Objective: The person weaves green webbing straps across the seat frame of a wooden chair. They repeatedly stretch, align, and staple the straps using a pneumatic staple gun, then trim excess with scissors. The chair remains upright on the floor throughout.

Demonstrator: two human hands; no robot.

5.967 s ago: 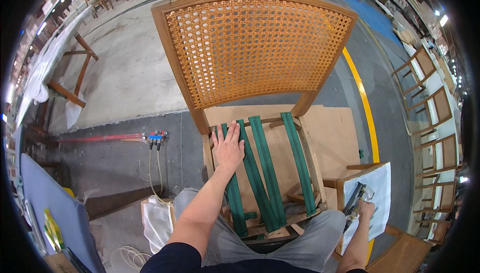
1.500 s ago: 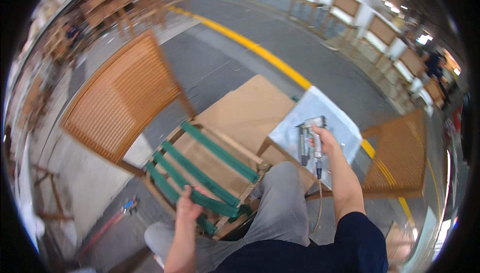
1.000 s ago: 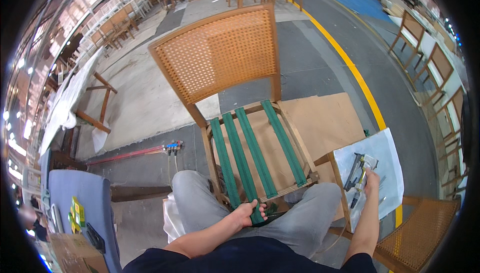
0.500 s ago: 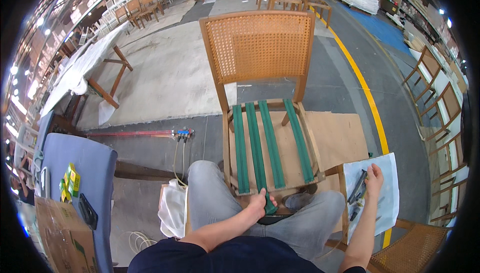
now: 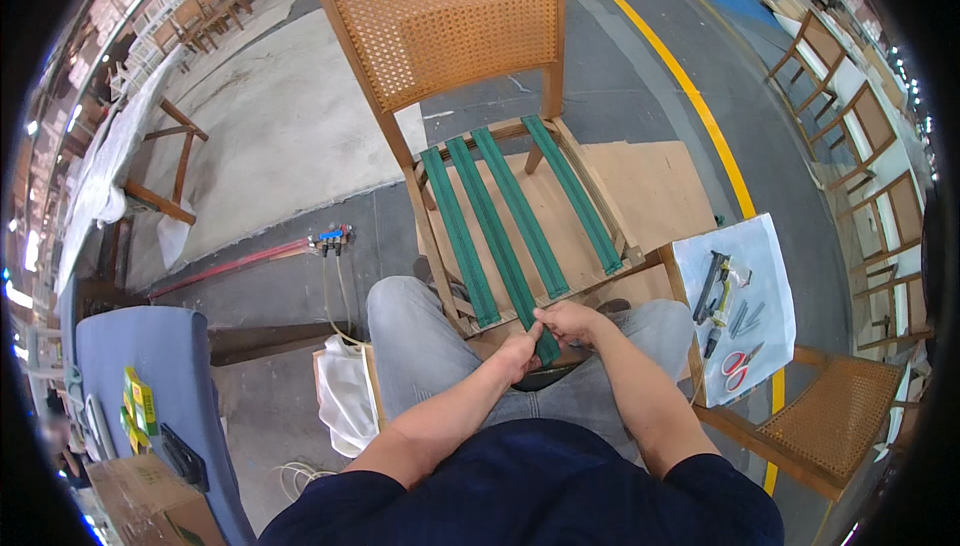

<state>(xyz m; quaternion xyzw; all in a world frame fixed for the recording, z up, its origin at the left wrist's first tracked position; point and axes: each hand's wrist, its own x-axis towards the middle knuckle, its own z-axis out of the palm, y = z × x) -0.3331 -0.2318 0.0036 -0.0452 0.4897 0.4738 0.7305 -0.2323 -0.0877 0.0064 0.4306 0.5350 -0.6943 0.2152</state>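
Observation:
A wooden chair (image 5: 552, 86) with a woven cane back stands before me, its seat frame bare except for several green webbing straps (image 5: 508, 178) running front to back. One strap's loose end (image 5: 547, 347) hangs over the front rail, between my knees. My left hand (image 5: 515, 357) is closed on that loose end from the left. Beside it, my right hand (image 5: 570, 322) is closed with thumb and fingers at the same strap, against the front rail. Whether anything small sits in the right fingers is hidden.
At my right a white-covered board (image 5: 770, 271) holds a black staple gun (image 5: 709, 284), staple strips (image 5: 746, 320) and red-handled scissors (image 5: 736, 374). Another cane chair part (image 5: 835, 411) lies beyond it. Left are a blue padded panel (image 5: 150, 346), a cardboard box (image 5: 150, 501) and an air hose manifold (image 5: 330, 239).
My right hand has moved from the tools on the white-covered board to the strap at the front rail, joining my left. The view has tilted and shifted; the scissors now show.

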